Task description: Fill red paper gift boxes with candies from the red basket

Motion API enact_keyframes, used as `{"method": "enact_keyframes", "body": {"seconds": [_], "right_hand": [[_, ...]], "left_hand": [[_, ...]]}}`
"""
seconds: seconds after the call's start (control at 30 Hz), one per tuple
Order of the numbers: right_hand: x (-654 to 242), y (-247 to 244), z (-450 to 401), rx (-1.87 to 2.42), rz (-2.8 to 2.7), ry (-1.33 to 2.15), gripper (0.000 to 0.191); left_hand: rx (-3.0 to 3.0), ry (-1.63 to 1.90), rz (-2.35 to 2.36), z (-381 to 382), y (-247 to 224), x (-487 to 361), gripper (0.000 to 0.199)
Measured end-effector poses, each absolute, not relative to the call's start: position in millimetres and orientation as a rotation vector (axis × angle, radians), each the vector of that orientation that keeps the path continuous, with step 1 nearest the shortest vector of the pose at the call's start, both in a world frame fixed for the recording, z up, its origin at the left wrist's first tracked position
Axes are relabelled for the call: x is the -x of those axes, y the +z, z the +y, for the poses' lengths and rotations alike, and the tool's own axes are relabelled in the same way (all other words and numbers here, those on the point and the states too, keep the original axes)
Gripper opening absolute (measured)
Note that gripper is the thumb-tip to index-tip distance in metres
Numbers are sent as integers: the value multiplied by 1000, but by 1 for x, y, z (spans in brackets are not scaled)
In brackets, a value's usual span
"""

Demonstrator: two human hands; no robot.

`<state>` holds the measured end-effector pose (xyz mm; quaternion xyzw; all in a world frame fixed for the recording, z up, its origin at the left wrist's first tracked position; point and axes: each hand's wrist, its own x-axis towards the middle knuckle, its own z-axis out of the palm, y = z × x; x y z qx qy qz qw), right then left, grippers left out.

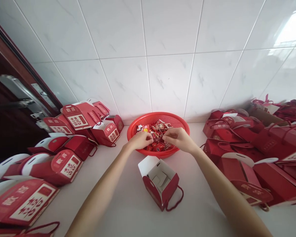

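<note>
Both hands are over a red plastic basket [160, 115] that holds red-wrapped candies [160, 146]. My left hand [142, 140] is at the basket's left side, fingers curled together in a pinch; what they hold, if anything, is too small to tell. At the right side my right hand [177, 138] has thumb and fingertips brought together near the candies, and any item between them cannot be made out. Below the basket, an open red box [160, 184] with a white inside and a red cord handle stands on the white table [138, 210]; its visible inside holds no candy.
Several red gift boxes [76, 120] with cord handles are stacked on the left. More red boxes [244, 171] crowd the right side. A white tiled wall [172, 79] rises behind the basket, and a dark door with a metal handle [27, 102] is at the left.
</note>
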<state>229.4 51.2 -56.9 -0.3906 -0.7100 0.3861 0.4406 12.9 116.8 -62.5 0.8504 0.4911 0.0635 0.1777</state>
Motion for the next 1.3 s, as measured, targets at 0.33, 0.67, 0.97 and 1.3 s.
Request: {"method": "enact_keyframes", "body": {"seconds": [0.33,0.67,0.97,1.3], "right_hand": [[-242,-71,40,1138,-1776,811,19],[-229,-58,65,1192,-1481,806,24],[-208,-62,113,1220,-1604,853,14],[-211,-73,117,1279,-1687,802,15]], "left_hand": [[-2406,125,1475,116,-62,-13,23],[-2315,55,1561,119,-63,-14,43],[-2284,-136,1491,122,-61,-14,79],[-2337,-342,1434,137,-72,-21,80]]}}
